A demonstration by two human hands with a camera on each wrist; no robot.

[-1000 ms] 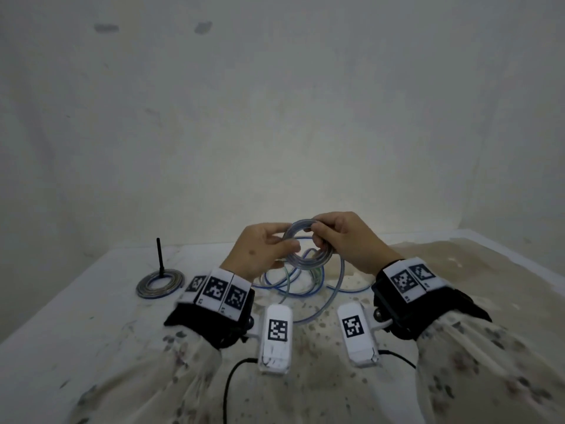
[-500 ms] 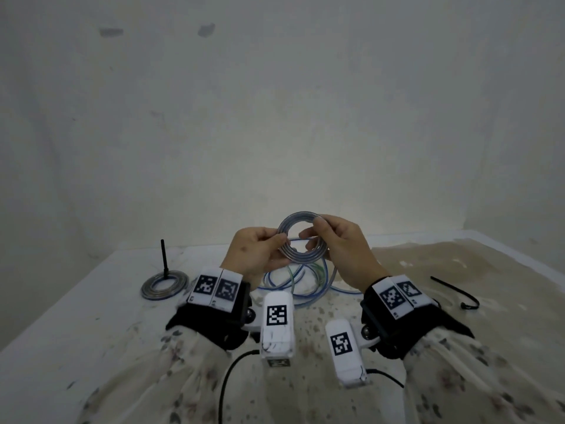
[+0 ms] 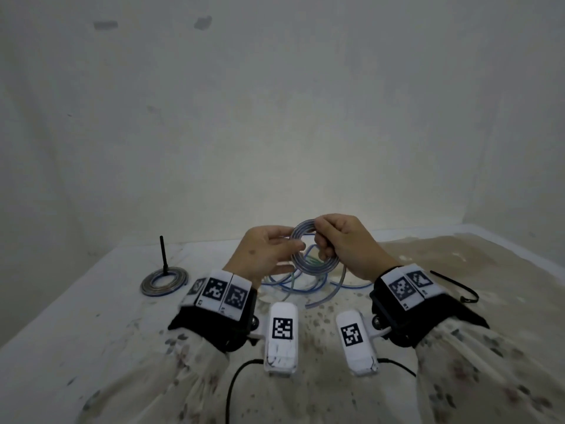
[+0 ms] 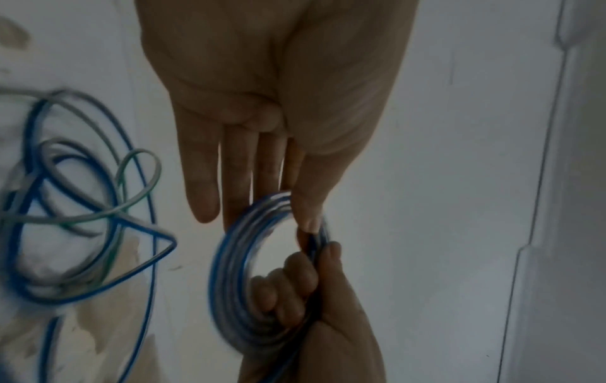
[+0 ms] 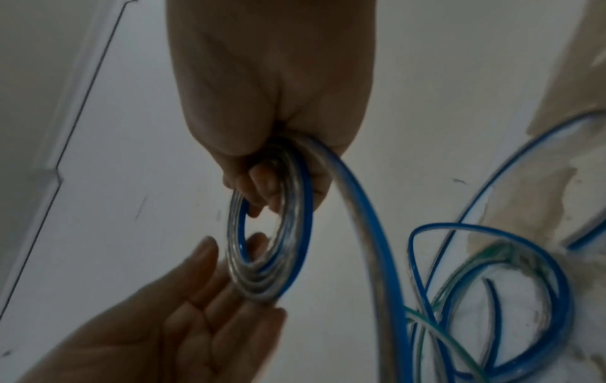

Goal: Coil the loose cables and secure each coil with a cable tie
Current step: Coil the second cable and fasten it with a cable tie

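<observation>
A small coil (image 3: 302,266) of clear cable with a blue stripe hangs upright above the table between my hands. My right hand (image 3: 321,243) grips its right side, fingers curled through the ring (image 5: 262,287). My left hand (image 3: 293,243) lies against the left rim with straight fingers (image 4: 236,181) behind the coil (image 4: 229,272) and the thumb beside it. A free tail (image 3: 333,289) drops from my right hand to the table. Loose blue and green-striped cables (image 3: 293,286) lie tangled beneath.
A finished coil (image 3: 163,281) lies at the left of the white, stained table (image 3: 91,332), a black cable tie (image 3: 163,255) standing up from it. Another black cable tie (image 3: 455,286) lies loose on the right. A wall stands close behind.
My right hand has curled its fingers through the coil and taken a fuller hold. My left hand's pinch has loosened into straight fingers. The strand stretched across the ring is gone.
</observation>
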